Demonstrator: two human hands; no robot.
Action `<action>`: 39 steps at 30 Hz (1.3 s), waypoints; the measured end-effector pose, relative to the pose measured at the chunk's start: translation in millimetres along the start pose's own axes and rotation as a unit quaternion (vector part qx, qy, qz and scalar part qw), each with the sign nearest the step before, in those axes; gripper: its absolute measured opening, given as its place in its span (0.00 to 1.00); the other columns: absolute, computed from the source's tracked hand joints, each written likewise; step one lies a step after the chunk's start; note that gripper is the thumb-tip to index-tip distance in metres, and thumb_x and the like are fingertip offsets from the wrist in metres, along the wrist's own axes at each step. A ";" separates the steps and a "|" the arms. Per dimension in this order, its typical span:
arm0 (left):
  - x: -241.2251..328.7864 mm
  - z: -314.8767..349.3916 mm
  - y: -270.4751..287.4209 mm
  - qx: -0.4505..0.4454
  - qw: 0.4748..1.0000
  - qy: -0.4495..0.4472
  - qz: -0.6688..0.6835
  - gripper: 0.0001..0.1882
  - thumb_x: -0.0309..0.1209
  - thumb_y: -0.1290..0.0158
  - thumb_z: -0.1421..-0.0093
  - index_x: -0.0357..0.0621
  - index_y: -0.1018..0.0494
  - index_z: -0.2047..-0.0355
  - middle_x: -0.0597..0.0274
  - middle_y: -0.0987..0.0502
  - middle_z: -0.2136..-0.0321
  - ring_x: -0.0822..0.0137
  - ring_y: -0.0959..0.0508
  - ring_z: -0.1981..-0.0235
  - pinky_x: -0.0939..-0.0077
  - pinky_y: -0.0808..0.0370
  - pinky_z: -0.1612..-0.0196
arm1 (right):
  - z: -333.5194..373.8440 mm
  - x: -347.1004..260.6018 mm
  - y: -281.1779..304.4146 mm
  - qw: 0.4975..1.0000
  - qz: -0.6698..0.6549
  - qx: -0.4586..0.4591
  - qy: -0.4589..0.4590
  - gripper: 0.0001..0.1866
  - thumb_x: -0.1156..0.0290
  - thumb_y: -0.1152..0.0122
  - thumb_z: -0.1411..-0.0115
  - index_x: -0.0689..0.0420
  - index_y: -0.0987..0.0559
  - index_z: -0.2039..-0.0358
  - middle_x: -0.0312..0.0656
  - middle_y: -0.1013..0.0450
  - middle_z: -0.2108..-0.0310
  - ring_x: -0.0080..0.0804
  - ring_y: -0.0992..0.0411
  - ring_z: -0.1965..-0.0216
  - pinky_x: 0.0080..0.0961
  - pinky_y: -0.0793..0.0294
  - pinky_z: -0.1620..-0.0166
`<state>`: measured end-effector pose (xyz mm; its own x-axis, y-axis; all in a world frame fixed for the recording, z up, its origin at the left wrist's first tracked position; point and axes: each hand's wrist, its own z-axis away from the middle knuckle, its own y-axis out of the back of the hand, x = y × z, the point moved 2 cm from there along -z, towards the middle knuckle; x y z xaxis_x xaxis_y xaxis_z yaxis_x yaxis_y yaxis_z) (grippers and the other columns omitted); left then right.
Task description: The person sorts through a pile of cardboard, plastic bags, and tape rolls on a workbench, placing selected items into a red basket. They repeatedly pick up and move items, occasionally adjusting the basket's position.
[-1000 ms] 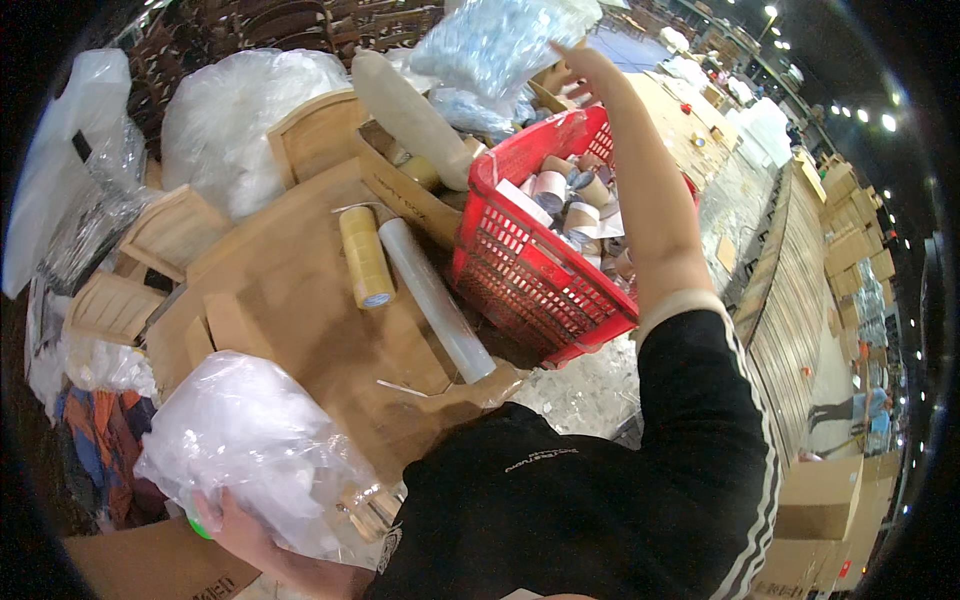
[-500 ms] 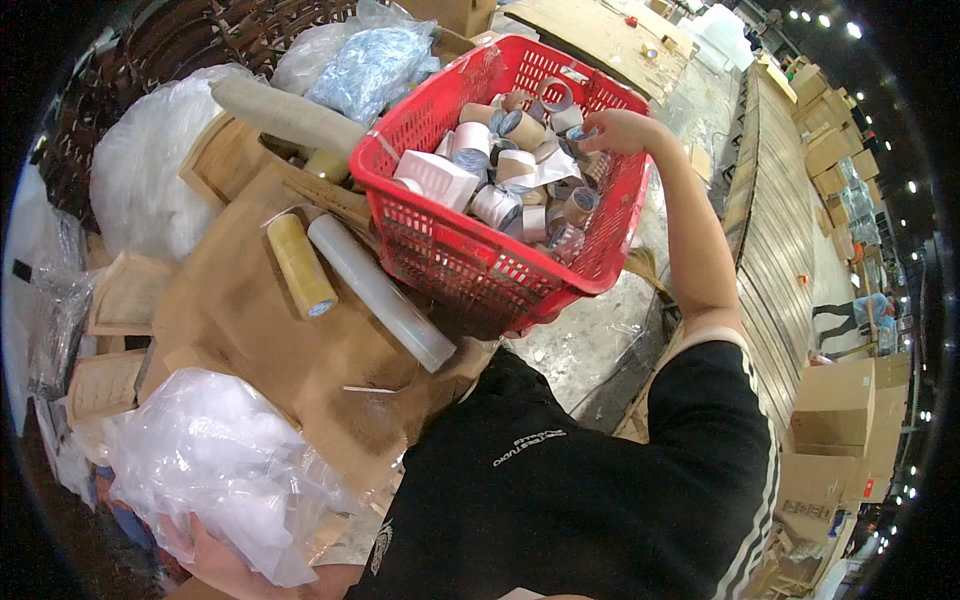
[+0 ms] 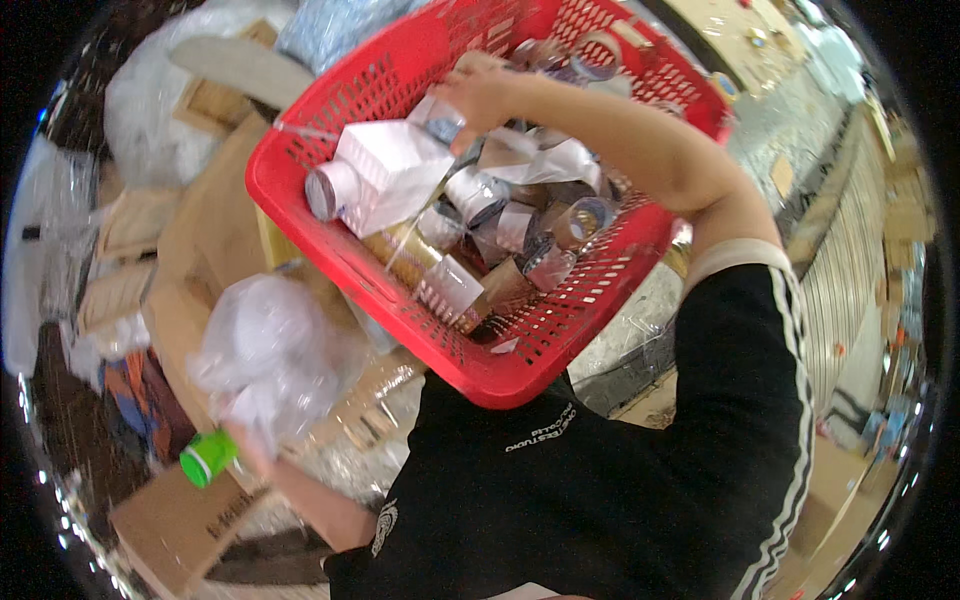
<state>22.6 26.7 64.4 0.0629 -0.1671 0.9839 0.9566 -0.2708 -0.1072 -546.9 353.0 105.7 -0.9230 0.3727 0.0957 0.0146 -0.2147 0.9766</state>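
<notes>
My right hand [image 3: 480, 95] reaches into the red plastic basket [image 3: 460, 375]. Its fingers and thumb curve round a bluish tape roll [image 3: 441, 124], somewhat blurred. Other tape rolls and cardboard cores [image 3: 480, 193] lie jumbled beneath it. A white box-shaped piece [image 3: 385, 172] lies beside them, at the basket's left wall. At lower left, my left hand [image 3: 250, 440] is closed at the lower end of a crumpled clear plastic bag [image 3: 270, 345]; its fingers are partly hidden. A bright green cylinder [image 3: 208, 458] shows right by that hand, and whether they touch I cannot tell.
Brown cardboard [image 3: 190, 290] lies left of the basket, with a long grey tube [image 3: 240, 72] behind. Clear plastic [image 3: 165, 110] and blue film [image 3: 345, 30] are heaped at the back. A carton [image 3: 180, 525] stands at lower left. A slatted conveyor [image 3: 850, 270] runs along the right.
The basket now appears nearer and larger. My right hand has moved left across its contents. My left hand and the clear bag have moved up and right; the green cylinder has come into sight.
</notes>
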 end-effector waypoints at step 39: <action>-158.0 69.3 71.4 -0.037 0.996 -0.046 -0.069 0.33 0.38 0.37 0.40 0.44 0.29 0.35 0.43 0.20 0.45 0.52 0.20 0.45 0.60 0.24 0.43 | 25.5 -133.3 93.6 0.988 -0.112 0.080 0.069 0.59 0.52 0.16 0.57 0.57 0.37 0.29 0.58 0.35 0.36 0.57 0.37 0.32 0.49 0.36 0.31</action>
<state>100.7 99.5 -88.8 -0.0382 -0.0369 0.9986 0.9348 -0.3545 0.0227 -412.7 306.3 189.3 -0.9535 0.2654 -0.1430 -0.1458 0.0091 0.9893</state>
